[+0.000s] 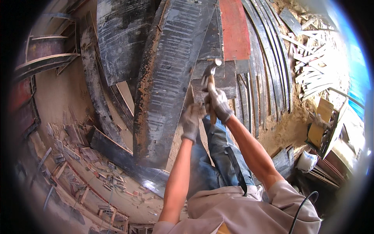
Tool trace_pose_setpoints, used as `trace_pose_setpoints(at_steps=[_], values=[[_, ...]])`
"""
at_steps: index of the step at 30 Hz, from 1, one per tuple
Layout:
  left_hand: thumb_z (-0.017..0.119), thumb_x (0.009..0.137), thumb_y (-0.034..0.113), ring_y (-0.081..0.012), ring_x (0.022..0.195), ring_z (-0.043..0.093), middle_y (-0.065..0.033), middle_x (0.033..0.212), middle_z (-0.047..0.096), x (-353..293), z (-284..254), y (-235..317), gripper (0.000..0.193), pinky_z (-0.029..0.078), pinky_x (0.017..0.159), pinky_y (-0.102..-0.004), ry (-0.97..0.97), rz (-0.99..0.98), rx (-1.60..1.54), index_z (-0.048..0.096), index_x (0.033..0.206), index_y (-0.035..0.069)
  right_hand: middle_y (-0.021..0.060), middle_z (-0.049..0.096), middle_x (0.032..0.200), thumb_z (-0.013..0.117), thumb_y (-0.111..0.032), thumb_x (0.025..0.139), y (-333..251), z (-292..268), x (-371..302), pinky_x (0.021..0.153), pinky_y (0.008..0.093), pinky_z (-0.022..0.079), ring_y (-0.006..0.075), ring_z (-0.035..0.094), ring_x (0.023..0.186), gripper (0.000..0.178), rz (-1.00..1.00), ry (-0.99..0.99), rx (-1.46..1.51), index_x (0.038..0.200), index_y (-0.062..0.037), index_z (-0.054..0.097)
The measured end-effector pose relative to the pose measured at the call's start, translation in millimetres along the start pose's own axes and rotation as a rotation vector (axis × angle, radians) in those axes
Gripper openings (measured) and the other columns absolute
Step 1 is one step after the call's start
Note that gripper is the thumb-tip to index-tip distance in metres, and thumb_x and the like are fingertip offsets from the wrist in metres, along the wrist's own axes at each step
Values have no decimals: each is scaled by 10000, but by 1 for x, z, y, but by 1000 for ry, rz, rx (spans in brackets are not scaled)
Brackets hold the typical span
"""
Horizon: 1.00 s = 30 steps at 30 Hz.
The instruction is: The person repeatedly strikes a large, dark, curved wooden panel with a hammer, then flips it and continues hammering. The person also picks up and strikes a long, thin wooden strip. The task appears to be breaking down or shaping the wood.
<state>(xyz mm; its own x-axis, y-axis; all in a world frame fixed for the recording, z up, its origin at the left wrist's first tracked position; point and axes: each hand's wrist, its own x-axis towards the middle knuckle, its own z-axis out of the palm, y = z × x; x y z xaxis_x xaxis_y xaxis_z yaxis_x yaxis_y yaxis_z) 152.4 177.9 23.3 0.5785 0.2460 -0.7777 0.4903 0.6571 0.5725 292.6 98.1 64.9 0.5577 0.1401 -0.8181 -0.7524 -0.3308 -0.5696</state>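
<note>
My right hand (219, 104), in a pale work glove, is wrapped round the wooden handle of a claw hammer (209, 72). The hammer stands head up, its claw toward the left and its face toward the upper right. Close beside it on the left is my left hand (191, 120), also gloved, with its fingers curled in. Whatever those fingers hold, if anything, cannot be made out. Just left of my left hand lies a long dark board (167, 74) with pale streaks and a rough, brownish edge. Dark panel pieces (214, 46) lie beyond the hammer.
A red panel (235, 31) lies at the far middle, next to long dark strips (272, 58). Scrap wood (313, 74) is heaped at right, near a blue sheet (357, 74). Offcuts (93, 160) litter the floor at left. A curved dark board (95, 85) lies at left.
</note>
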Motion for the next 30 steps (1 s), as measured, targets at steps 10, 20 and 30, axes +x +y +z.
trace_pose_setpoints(at_steps=[10,20,30], values=[[769,777,754,-431,1397,508,-283,1572,429,12,-108,-124,1230,463,1134,-634,632,-481,-1283,281,1572,-48,49,555,656,563,-542,1063,-6,75,85,419,349,456,177,560,465,527,-59,93,208,1030,-23,651],[770,850,583,-335,1141,696,-143,1266,723,55,-118,-137,737,589,1007,-521,884,-79,-1665,642,1309,20,251,724,918,630,-465,1032,84,102,78,750,498,552,443,700,802,505,-159,226,-238,1235,-3,622],[742,865,632,-326,1121,702,-115,1247,734,56,-125,-139,730,600,977,-530,993,-239,-1530,669,1287,42,170,707,966,644,-152,1006,132,47,115,771,399,538,287,692,859,321,-426,86,-691,1318,-111,583]])
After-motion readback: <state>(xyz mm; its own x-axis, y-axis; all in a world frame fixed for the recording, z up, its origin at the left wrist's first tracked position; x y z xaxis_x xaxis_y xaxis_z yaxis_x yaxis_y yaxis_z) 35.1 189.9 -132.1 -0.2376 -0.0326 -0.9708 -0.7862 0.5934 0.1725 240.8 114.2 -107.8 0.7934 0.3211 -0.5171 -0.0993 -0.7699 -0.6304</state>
